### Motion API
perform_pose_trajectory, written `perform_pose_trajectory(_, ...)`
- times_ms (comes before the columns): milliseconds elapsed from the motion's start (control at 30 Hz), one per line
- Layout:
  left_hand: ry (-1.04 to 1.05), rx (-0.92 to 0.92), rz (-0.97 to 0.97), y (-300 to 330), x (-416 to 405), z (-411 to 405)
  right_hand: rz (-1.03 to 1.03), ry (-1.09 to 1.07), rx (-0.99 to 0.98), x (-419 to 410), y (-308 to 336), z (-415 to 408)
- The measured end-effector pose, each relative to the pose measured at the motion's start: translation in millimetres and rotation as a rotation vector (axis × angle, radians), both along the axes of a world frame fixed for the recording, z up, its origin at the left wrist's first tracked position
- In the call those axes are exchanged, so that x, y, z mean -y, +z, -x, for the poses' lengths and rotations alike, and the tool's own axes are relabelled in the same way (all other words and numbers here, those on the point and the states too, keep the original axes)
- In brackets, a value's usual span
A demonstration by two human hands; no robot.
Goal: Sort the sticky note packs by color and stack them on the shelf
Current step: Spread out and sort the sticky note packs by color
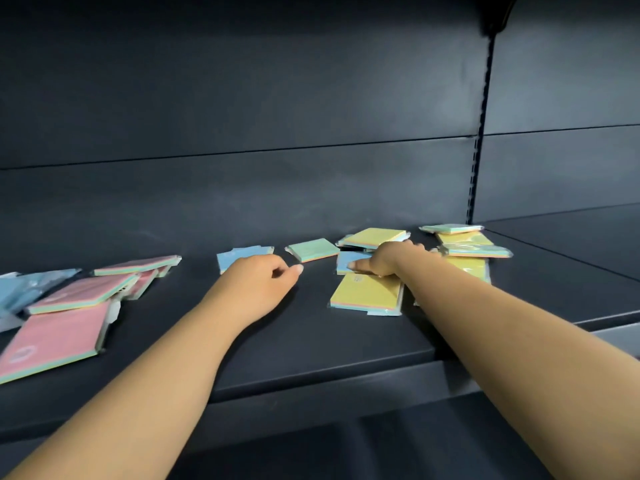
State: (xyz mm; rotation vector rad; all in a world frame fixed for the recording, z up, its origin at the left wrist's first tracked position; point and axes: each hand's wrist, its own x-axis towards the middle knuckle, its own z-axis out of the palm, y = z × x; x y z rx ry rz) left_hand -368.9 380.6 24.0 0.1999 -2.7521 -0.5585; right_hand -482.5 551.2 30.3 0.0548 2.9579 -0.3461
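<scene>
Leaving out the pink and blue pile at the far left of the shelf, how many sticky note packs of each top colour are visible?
Yellow packs: 4
Green packs: 3
Blue packs: 2
Total: 9 visible; others may lie hidden beneath.

Left-edge blue packs [20, 289] cut off

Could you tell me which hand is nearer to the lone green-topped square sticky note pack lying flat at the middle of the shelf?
Left. The left hand has its fingertips just short of the green-topped square sticky note pack, below and to its left. The right hand rests farther right, on a blue pack.
</scene>
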Motion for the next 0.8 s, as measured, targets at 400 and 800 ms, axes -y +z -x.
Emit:
perform_pose_trajectory(400, -0.045, -0.079, -0.194, 4.1, 3.2, 0.8, 0.697, 0.082, -0.126, 0.7, 9.5, -6.7)
perform_pose_trajectory(800, -0.227, 0.062, -0.136, 23.2, -28.4, 37.2, 1.713, -0.294, -0.105, -101.5, 18.7, 6.2)
